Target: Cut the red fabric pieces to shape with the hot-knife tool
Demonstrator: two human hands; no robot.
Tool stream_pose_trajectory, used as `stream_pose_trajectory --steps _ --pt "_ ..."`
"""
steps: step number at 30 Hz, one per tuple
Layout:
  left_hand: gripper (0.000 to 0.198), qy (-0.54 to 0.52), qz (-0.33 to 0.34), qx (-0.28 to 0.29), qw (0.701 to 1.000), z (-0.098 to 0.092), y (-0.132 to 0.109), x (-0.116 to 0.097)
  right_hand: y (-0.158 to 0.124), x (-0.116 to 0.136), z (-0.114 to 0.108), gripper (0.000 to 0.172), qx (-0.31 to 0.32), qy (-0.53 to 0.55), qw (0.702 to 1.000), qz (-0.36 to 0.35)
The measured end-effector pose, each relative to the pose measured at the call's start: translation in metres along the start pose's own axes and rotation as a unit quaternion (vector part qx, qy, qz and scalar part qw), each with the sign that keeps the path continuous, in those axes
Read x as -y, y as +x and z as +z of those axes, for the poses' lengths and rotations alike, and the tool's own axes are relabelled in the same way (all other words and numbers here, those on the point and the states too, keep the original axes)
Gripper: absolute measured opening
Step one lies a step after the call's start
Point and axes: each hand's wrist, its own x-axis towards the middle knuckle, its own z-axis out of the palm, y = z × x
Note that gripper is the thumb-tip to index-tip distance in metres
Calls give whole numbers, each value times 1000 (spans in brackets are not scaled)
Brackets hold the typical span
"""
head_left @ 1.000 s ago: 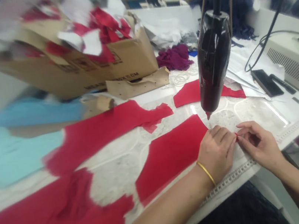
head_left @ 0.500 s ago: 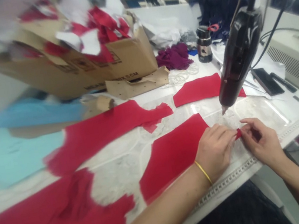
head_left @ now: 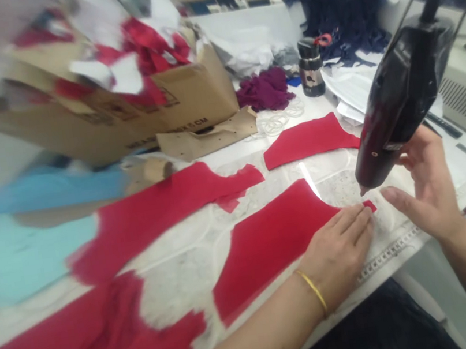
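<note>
My left hand [head_left: 341, 251], with a yellow bangle at the wrist, lies flat with its fingers stretched out over the narrow end of a red cut fabric piece [head_left: 265, 245]. A small red tip of the cloth shows beyond the fingertips. My right hand [head_left: 427, 186] is raised, its thumb spread away from the fingers. Those fingers reach partly behind a black hand tool [head_left: 397, 103] with a pointed metal tip, which hangs tilted over the table. Whether they touch the tool, I cannot tell. Its tip points down just above the cloth's narrow end.
Other red fabric pieces [head_left: 168, 207] lie to the left and behind. A cardboard box [head_left: 141, 118] of scraps stands at the back left. Farther back are a black bottle [head_left: 311, 69] and purple cloth [head_left: 264, 89]. A measuring tape [head_left: 389, 256] runs along the front edge.
My right hand has let go of the cloth end and risen beside the black tool. My left hand has flattened onto the fabric. The tool hangs at a greater tilt.
</note>
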Motion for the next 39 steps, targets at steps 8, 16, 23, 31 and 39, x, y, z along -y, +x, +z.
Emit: stream_pose_trajectory --steps 8,16,23,31,39 --pt "34 -42 -28 -21 999 11 0 -6 34 32 39 44 -14 65 998 -11" --pt "37 -47 -6 6 999 17 -8 -6 31 24 21 23 -48 -10 999 -5" --pt "33 -47 -26 -1 999 18 -9 -8 26 19 15 18 -63 -8 998 1" --pt "32 -41 -28 -12 999 14 -6 -7 27 18 17 20 -73 -10 997 -2" --pt "32 -46 -31 -11 998 16 -7 -8 25 19 18 15 -84 -6 996 -7"
